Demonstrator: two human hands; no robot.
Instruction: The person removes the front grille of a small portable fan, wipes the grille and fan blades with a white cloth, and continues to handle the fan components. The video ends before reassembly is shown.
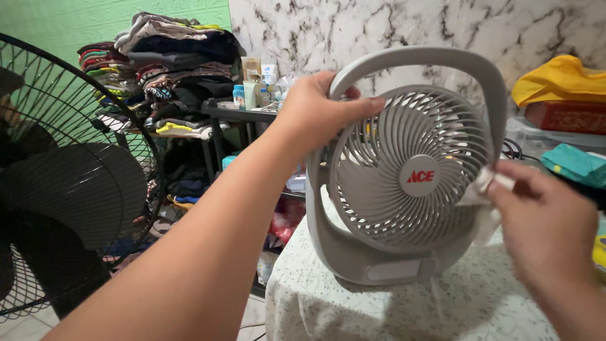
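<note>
A small grey table fan (404,183) with a round grille and a loop frame stands upright on a table covered by a pale speckled cloth (328,303). My left hand (319,110) grips the upper left of the frame, thumb lying over the grille's top edge. My right hand (546,218) pinches a small white cloth (489,183) and presses it against the right side of the grille.
A large black standing fan (69,183) fills the left. Behind it a dark shelf (237,113) carries piles of folded clothes (164,57) and small bottles. At right lie a yellow cloth (558,79), a red box (565,117) and a teal item (574,164).
</note>
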